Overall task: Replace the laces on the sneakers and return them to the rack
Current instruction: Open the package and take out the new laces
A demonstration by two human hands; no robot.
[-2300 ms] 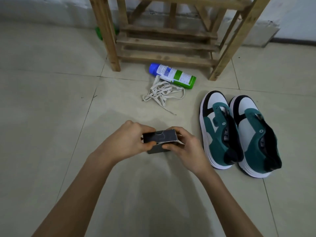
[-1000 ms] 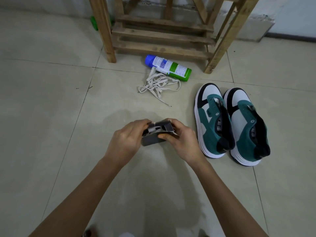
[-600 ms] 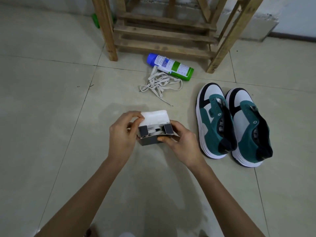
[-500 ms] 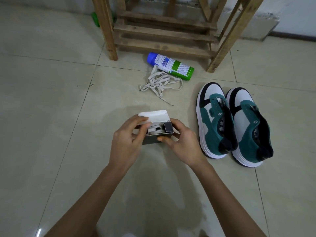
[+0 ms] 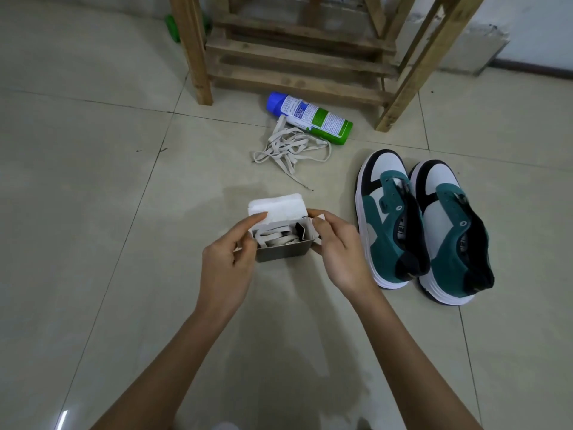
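Head view: a small grey box (image 5: pixel 283 259), its white lid (image 5: pixel 276 209) folded back, holds coiled pale laces (image 5: pixel 279 239). The left hand (image 5: pixel 226 268) and right hand (image 5: pixel 341 259) grip its ends, fingers curled round it above the floor (image 5: pixel 93 212). The sneakers (image 5: pixel 387 231) stand laceless to the right, near the old laces (image 5: pixel 291 147) and the rack (image 5: pixel 297 54). Half a second ago the left fingers covered the opening; now it lies exposed.

rack (image 5: pixel 297 58) top cut off | can (image 5: pixel 310 117) label unreadable | green obj (image 5: pixel 172 28) part-hidden

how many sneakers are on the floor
2. The left sneaker stands on the floor right of the box; the right sneaker sits beside it. Upper shelves of the rack are out of view.
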